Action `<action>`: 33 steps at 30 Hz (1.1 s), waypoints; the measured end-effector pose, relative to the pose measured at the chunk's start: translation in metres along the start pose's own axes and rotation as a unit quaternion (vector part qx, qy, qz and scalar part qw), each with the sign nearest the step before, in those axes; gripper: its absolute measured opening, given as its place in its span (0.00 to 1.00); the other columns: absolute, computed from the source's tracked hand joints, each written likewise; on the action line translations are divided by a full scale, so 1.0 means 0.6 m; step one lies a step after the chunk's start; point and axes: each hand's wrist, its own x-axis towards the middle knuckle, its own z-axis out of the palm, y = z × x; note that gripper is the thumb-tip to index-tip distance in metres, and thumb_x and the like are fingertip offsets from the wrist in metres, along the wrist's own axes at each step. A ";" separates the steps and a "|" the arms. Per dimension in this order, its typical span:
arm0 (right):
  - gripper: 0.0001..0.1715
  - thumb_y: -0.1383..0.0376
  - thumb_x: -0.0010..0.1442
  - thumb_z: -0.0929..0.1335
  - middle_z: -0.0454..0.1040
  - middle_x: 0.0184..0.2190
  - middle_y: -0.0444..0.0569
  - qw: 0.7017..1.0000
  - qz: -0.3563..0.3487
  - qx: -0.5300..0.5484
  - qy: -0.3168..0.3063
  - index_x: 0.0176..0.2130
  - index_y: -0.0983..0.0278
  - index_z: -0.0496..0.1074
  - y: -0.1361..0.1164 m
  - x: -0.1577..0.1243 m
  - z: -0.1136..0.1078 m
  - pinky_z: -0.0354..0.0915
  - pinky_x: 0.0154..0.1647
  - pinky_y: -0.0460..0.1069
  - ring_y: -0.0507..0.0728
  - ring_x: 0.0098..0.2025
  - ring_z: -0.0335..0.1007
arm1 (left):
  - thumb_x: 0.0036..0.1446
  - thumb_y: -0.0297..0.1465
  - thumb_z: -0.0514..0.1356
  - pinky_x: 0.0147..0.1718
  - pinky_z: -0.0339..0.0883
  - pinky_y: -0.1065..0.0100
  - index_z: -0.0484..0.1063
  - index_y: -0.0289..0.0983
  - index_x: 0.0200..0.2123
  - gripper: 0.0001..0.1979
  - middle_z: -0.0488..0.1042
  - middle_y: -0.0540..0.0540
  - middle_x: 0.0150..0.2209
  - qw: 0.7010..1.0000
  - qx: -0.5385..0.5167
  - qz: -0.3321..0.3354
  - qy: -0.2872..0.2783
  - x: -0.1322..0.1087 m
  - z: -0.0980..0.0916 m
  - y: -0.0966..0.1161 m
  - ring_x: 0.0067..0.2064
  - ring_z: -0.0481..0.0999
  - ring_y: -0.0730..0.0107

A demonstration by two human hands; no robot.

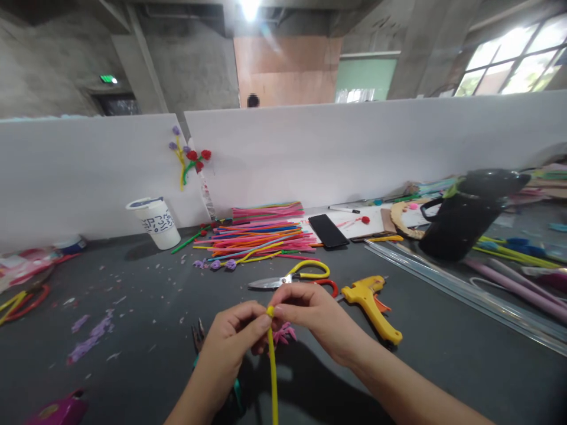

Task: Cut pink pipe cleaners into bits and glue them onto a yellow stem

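Note:
Between my two hands a yellow pipe cleaner [273, 378] hangs down toward me, its upper end bent into a small knob. My left hand [230, 336] pinches it just below that knob with thumb and forefinger. The fingertips of my right hand [316, 313] are closed at the knob from the other side. Small pink petal-like pieces [286, 334] show beneath my fingers; whether a hand touches them I cannot tell. Scissors [287, 280] with yellow and red handles lie just beyond my right hand. Pliers [198, 337] are partly hidden by my left forearm.
A yellow glue gun [372, 304] lies right of my hands. Behind are a pile of coloured pipe cleaners [266, 239], a phone [328, 231] and a white cup [157, 224]. A black jug [465, 218] and clear strips [478, 295] occupy the right; purple scraps [93, 339] lie left.

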 end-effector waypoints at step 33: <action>0.10 0.63 0.46 0.69 0.68 0.17 0.41 0.996 0.060 -0.045 0.049 0.22 0.67 0.66 0.009 0.001 0.008 0.58 0.22 0.43 0.48 0.20 0.64 | 0.56 0.29 0.51 0.27 0.58 0.73 0.69 0.37 0.24 0.11 0.68 0.50 0.23 0.901 0.379 0.204 0.051 -0.005 0.001 -0.020 0.27 0.68 0.72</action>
